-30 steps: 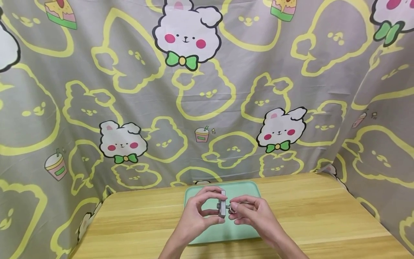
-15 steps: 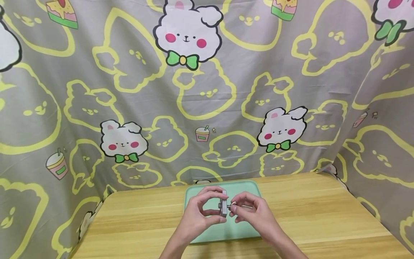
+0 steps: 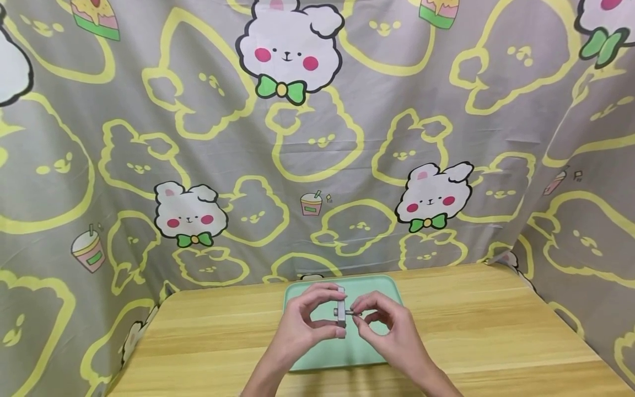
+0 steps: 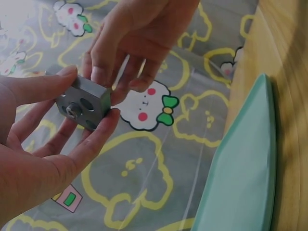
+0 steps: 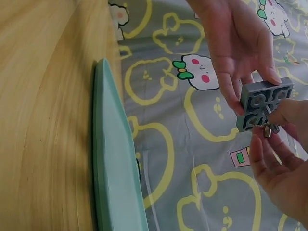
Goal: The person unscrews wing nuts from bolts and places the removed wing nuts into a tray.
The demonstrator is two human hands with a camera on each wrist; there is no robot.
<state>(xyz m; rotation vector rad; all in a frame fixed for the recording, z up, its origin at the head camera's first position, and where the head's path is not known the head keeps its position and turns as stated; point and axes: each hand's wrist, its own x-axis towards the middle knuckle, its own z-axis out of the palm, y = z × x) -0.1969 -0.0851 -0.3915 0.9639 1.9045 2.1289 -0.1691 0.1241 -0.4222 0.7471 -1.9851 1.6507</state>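
Note:
A grey square block (image 3: 341, 324) with round holes is held upright by my left hand (image 3: 300, 322), its thumb and fingers gripping opposite edges. Through the block's middle runs a metal bolt (image 3: 349, 312). Its head (image 4: 73, 110) shows on one face in the left wrist view. The right hand (image 3: 394, 328) is at the bolt's other end, on the block's recessed face. Between its thumb and fingertips sits a small shiny metal piece, apparently a wing nut (image 5: 267, 130), partly hidden by the fingers. Both hands are above the tray.
Below the hands, a mint-green tray (image 3: 317, 361) lies on the wooden table (image 3: 213, 331). A grey curtain (image 3: 317, 165) printed with bunnies hangs behind the table and along both sides.
My right fingers have shifted and spread around the bolt's end, exposing more of its shaft. The left hand keeps holding the block at nearly the same spot.

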